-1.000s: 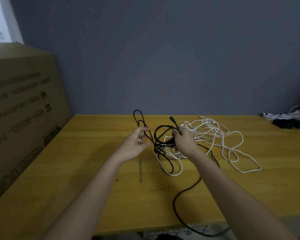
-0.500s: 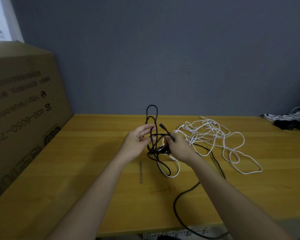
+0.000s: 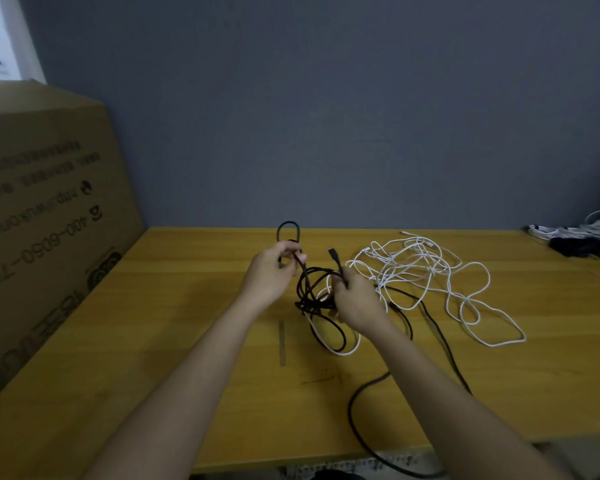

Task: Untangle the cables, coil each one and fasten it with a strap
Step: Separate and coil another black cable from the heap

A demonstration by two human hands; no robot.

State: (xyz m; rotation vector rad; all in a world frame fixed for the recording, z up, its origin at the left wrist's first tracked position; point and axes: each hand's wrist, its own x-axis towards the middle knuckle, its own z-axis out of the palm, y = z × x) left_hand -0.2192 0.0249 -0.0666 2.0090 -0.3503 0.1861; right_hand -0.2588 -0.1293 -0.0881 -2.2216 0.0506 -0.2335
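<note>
Black cable (image 3: 317, 289) bunched between both hands, white cable (image 3: 426, 268) just right of them. Left hand (image 3: 269, 271) pinching a loop, right hand (image 3: 355, 299) gripping near the plug. Untangling underway; next, probably feeding that loop free.

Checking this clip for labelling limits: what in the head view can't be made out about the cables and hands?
- Black cable: its lower run drops past the table front edge and is cut off by the frame bottom.
- Right hand: seen from the back, its palm-side grip on the coil is hidden.
- Left hand: fingertips cover the strand they pinch.
- White cable: strands overlap; crossings too fine to trace.
- Far-right pile: dim, cut off by the frame edge.
</note>
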